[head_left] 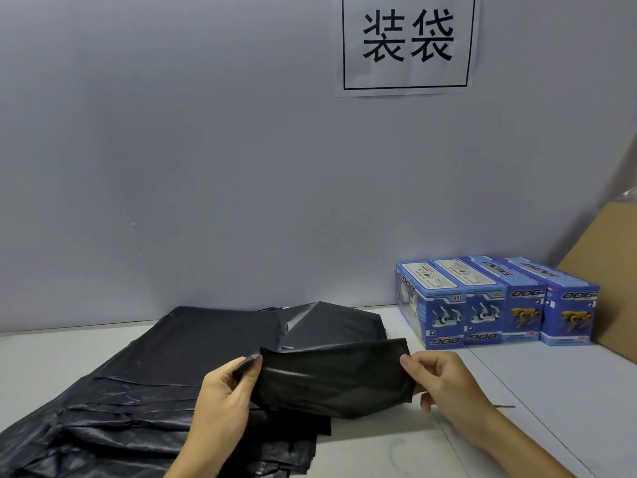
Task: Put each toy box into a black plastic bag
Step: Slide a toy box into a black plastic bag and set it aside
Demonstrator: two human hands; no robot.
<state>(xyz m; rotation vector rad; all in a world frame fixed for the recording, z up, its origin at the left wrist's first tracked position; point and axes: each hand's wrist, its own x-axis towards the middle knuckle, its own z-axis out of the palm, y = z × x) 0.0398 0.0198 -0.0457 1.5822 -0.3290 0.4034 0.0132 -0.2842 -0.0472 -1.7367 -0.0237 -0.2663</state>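
Note:
A pile of black plastic bags (165, 367) lies spread over the left half of the white table. One black bag (331, 377) is lifted off the pile at its near right end. My left hand (224, 391) pinches that bag's left edge and my right hand (444, 384) pinches its right edge, so the bag is stretched between them. Several blue toy boxes (496, 305) printed "DOG" stand side by side in a row against the wall at the back right, apart from both hands.
A grey wall (206, 167) rises right behind the table, with a paper sign (408, 43) high up. A brown cardboard sheet (606, 277) leans at the far right next to the boxes. Bare white table (534, 391) lies to the right of the bags.

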